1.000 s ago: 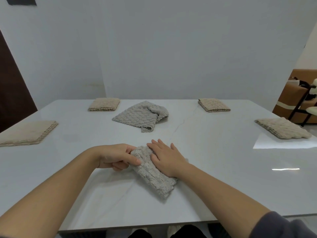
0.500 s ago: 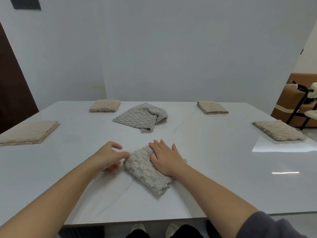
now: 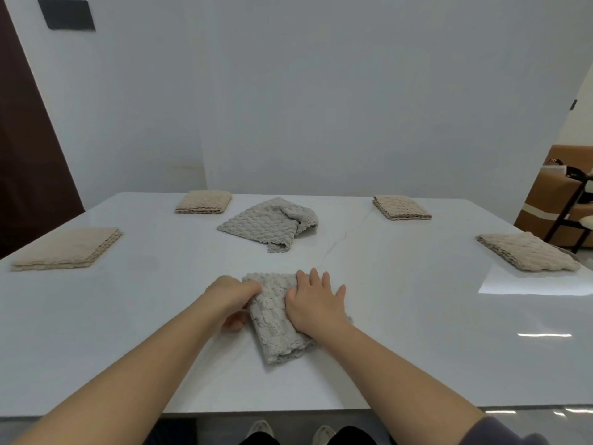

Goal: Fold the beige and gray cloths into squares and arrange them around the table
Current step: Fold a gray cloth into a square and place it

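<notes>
A folded gray cloth lies on the white table in front of me. My right hand presses flat on its right half, fingers spread. My left hand grips the cloth's left edge with curled fingers. A second gray cloth lies unfolded and rumpled in the middle of the table. Folded beige squares sit around the table: far left, left side, far right and right side.
A dark door stands at the left wall. A brown seat and a dark chair frame stand beyond the table's right corner. My shoes show under the near table edge.
My left hand, lifted off half a second ago, has returned and taken hold of the cloth's left edge. The cloth has turned a little and slid slightly away from me.
</notes>
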